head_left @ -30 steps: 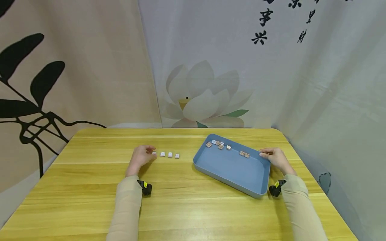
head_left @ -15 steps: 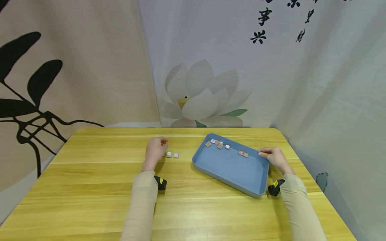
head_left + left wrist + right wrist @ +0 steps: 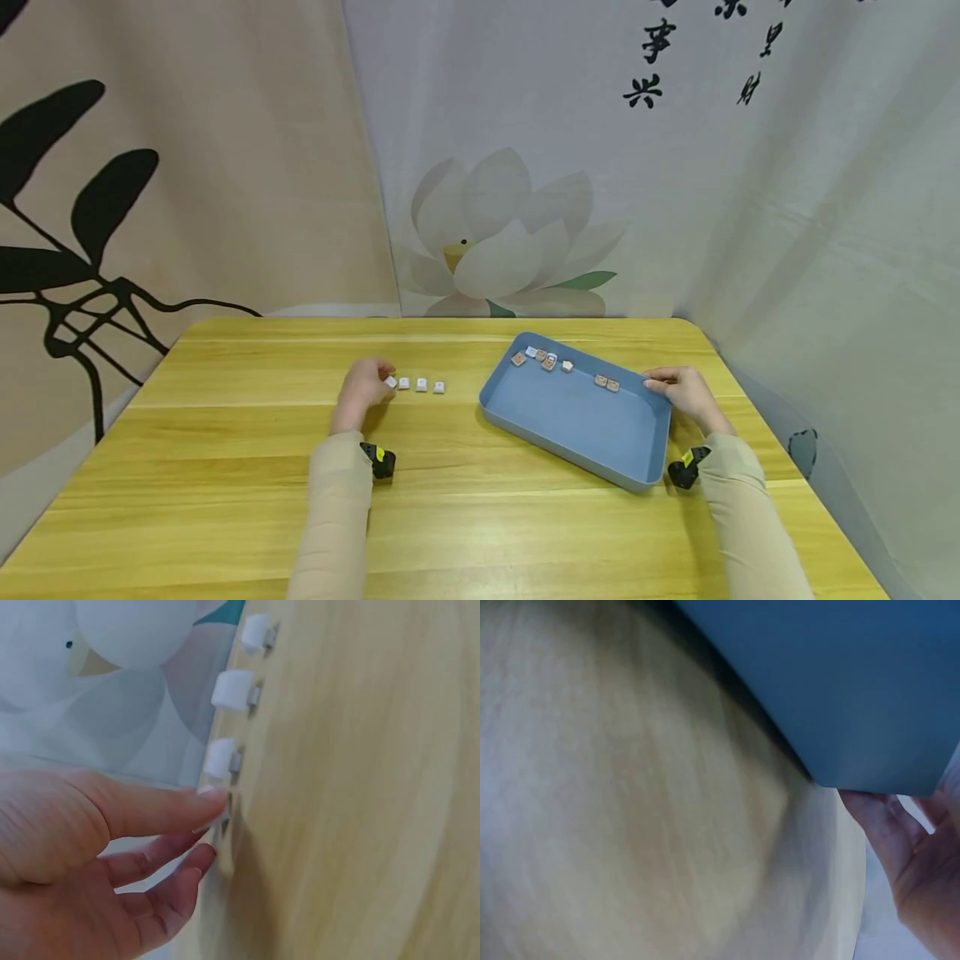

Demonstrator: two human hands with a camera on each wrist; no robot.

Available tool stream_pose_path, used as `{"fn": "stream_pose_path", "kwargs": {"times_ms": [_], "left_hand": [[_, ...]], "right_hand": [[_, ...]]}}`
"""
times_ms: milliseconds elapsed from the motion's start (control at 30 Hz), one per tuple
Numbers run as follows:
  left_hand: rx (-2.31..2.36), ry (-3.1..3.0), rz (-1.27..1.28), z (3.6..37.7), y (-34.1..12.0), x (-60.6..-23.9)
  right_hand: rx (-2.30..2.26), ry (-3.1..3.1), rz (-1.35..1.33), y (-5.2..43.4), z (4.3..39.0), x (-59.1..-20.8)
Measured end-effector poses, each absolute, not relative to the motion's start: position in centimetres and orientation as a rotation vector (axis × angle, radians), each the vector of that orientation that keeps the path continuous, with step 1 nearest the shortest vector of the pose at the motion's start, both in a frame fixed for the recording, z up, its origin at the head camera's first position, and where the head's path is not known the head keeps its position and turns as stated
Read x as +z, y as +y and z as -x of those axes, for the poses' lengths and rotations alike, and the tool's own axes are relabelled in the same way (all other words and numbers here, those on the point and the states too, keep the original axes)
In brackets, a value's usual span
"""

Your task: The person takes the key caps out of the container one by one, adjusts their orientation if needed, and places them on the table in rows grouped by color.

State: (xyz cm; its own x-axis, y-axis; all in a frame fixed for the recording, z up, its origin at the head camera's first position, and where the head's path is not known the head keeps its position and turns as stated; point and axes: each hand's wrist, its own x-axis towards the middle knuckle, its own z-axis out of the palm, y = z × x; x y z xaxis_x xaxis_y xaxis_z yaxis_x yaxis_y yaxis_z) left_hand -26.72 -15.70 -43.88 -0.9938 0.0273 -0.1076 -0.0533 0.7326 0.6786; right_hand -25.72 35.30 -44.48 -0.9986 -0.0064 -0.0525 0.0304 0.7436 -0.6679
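Note:
My left hand (image 3: 363,390) is at the left end of a short row on the wooden table. Thumb and fingertips pinch a small white keycap-like block (image 3: 391,382), which sits tilted; in the left wrist view the thumb mostly covers it. Just to its right stand more white blocks (image 3: 422,385), apart from one another, each with a narrower grey part on the table side (image 3: 255,695). At the right, my right hand (image 3: 684,394) grips the far right corner of a blue tray (image 3: 577,425), thumb on the rim. The right wrist view shows fingers against the tray's outside.
Several small tan pieces (image 3: 548,364) and a few white ones (image 3: 567,367) lie along the tray's back wall. Behind the table's far edge hangs a printed curtain (image 3: 510,250). Bare wood (image 3: 450,500) extends in front of the row and tray.
The left hand moved right over part of the row, then back to its left end, where the pinched block now shows tilted. My right hand and the tray have stayed put.

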Motion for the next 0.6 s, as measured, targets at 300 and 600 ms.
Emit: {"fn": "stream_pose_path", "kwargs": {"times_ms": [300, 600], "left_hand": [[1.082, 2.827, 0.016, 26.8, -16.8, -44.5], [1.053, 2.780, -0.066, 26.6, -17.8, -44.4]], "right_hand": [[-1.097, 2.910, -0.001, 35.3, 25.8, -44.5], [-1.102, 2.891, -0.013, 35.3, 25.8, -44.6]]}}
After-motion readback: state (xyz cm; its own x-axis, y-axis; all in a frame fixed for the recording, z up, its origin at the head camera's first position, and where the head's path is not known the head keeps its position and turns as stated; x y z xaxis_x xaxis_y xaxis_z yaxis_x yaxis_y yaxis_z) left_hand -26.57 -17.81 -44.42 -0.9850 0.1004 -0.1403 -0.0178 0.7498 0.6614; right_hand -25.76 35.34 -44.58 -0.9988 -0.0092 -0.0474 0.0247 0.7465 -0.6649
